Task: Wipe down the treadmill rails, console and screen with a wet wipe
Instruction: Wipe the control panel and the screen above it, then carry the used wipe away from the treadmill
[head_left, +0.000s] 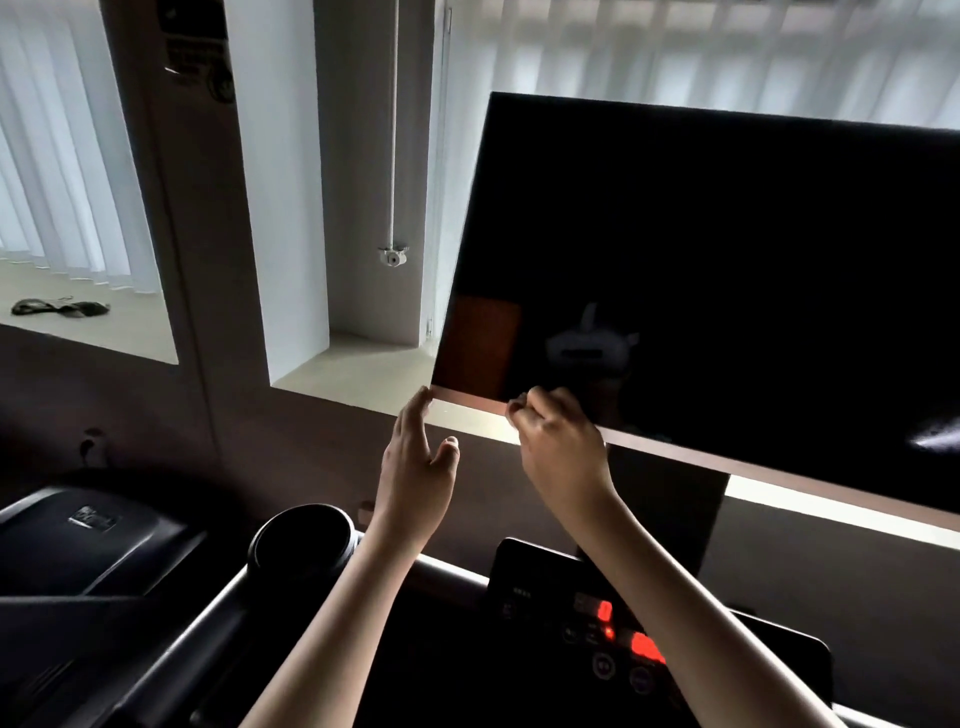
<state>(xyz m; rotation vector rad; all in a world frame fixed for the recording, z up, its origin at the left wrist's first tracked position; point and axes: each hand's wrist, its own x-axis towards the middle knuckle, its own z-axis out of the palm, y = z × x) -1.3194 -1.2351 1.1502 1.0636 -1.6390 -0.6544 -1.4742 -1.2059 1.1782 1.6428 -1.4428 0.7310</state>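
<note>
The treadmill's large black screen (727, 260) is dark and tilted, with a metallic strip (675, 453) along its bottom edge. My left hand (415, 457) reaches up with straight fingers, and its fingertips touch the screen's lower left corner. My right hand (561, 441) has curled fingers pressed against the bottom strip just right of that corner. It grips a small pale wet wipe (517, 402), mostly hidden by the fingers. Below my forearms is the console (587, 587) with red lit digits. The left rail (208, 623) runs toward the lower left.
A round black cup holder (304, 545) sits left of the console. Another dark machine (78, 535) stands at the left. Behind the screen are a pale window sill (353, 364), white vertical blinds (62, 156) and a hanging blind cord (393, 156).
</note>
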